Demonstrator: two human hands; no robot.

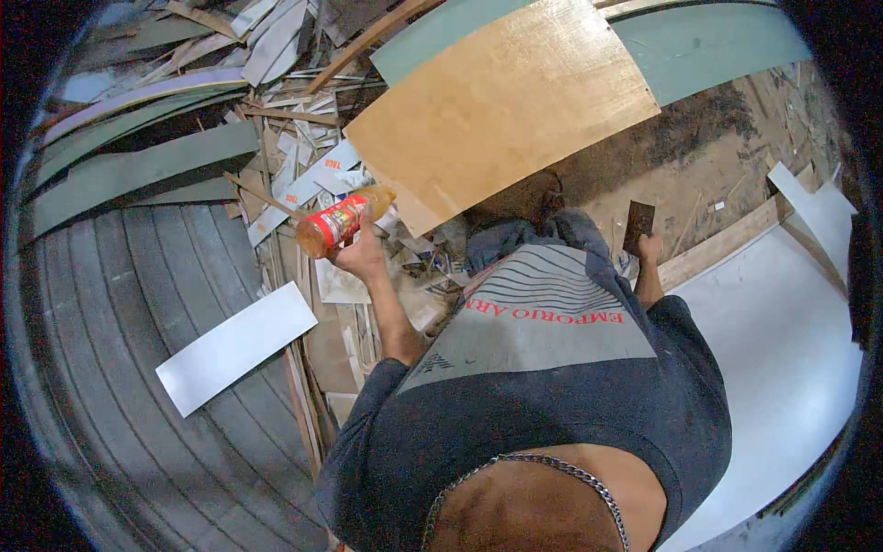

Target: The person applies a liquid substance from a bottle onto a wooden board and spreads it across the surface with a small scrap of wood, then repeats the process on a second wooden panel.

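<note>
My left hand [365, 256] is wrapped round a plastic bottle [338, 222] with a red label and amber-brown contents. The bottle lies tilted almost on its side, its narrower end toward the tan board [497, 115]. That board is a large flat sheet with a partly shiny face, in front of me. In my right hand [650, 248] is a small dark brown flat rectangular piece [638, 224], gripped at its lower edge and held apart from the board. Whether it is a spreader or a scrap, I cannot tell.
Green sheets [713, 55] lie under and beyond the board. Offcuts and wood strips [308, 124] pile up at the far left. A white panel [237, 348] rests on the grey ribbed surface [110, 313] at left. A large white sheet [773, 340] stands at right.
</note>
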